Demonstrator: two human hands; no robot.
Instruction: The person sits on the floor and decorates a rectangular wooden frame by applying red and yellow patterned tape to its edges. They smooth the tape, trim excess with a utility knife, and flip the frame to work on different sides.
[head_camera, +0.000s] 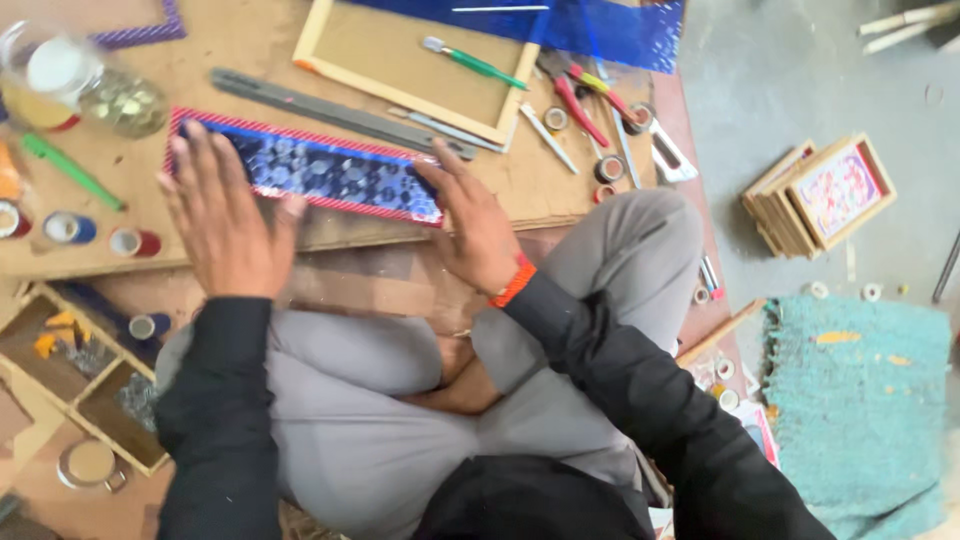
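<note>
A long narrow strip (320, 170) with a blue patterned face and a red border lies on the brown work board (250, 60). My left hand (225, 215) rests flat over its left end with fingers spread. My right hand (475, 225) lies flat at its right end, fingers apart, an orange band on the wrist. Neither hand grips anything. I sit cross-legged in grey trousers and black sleeves.
A grey metal ruler (340, 112) lies beyond the strip. A wooden frame (420, 95) holds a green-handled tool (480, 65). Red-handled scissors (580, 100), tape rolls (608, 168), a jar (120, 100), a compartment tray (80, 380), stacked framed pictures (820, 195) and a teal mat (860, 400) surround me.
</note>
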